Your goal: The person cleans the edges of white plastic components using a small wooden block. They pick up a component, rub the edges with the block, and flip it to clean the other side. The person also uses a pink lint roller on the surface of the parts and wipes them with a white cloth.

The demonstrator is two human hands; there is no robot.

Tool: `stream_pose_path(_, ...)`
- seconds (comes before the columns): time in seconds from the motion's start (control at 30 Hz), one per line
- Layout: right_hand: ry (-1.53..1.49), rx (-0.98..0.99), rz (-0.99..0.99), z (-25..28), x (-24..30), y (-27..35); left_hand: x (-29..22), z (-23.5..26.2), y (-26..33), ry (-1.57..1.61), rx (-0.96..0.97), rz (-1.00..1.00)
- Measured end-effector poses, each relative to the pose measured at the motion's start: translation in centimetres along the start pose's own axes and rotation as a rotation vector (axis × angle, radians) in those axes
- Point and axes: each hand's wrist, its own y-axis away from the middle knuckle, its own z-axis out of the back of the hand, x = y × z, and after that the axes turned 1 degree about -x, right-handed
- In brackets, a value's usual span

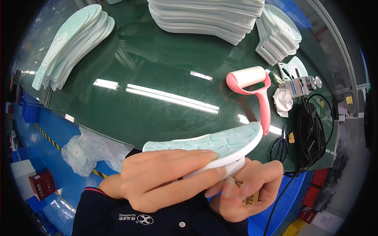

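Observation:
A shoe sole (236, 139), mint with a raised leaf-like pattern and a white edge, is tilted above the table's near side. My left hand (165, 177) has its fingers wrapped along the sole's near edge and grips it. Close against the sole's toe end, my right hand (252, 187) is closed with its fingers curled. A small tan piece with dark print (249, 198) shows between those fingers, mostly covered by them. The fingers hide the sole's underside, so whether the right hand touches it is unclear.
Similar soles stand in a left stack (75, 47), a large far stack (204, 17) and a right stack (277, 35). On the green table (157, 70) lie a pink lint roller (264, 106), black scissors (280, 147), a crumpled tissue (282, 103), a bottle (295, 86) and a black cabled bag (310, 137).

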Motion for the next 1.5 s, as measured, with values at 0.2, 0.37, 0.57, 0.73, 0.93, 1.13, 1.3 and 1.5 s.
stream_pose_path(0.2,0.071,-0.018,0.062,0.0,-0.3,-0.2,-0.1,0.0,-0.3,0.004,0.0,0.004)
stream_pose_path(0.37,-0.066,-0.063,0.164,-0.3,-0.3,-0.4,-0.3,-0.9,-0.7,0.095,-0.145,0.105)
stream_pose_path(0.57,0.12,-0.042,0.162,-0.5,0.2,0.4,0.0,0.7,-0.8,0.172,0.019,0.05)
stream_pose_path(0.73,0.187,-0.052,0.16,-0.6,0.6,0.3,-0.3,0.3,-0.8,0.137,-0.018,0.058)
stream_pose_path(0.93,0.146,-0.023,0.005,-0.1,1.1,-0.3,-0.6,-0.2,-1.1,0.039,-0.016,0.067)
stream_pose_path(1.13,0.11,0.061,-0.119,0.6,1.8,-0.4,-0.5,0.3,-0.9,0.066,0.045,0.077)
stream_pose_path(1.3,0.008,0.04,-0.136,0.8,1.4,-0.3,-0.3,0.0,-0.8,0.051,0.035,0.062)
stream_pose_path(1.5,-0.029,0.023,-0.088,1.0,1.1,-0.2,-0.5,-0.4,-0.8,0.014,0.016,0.026)
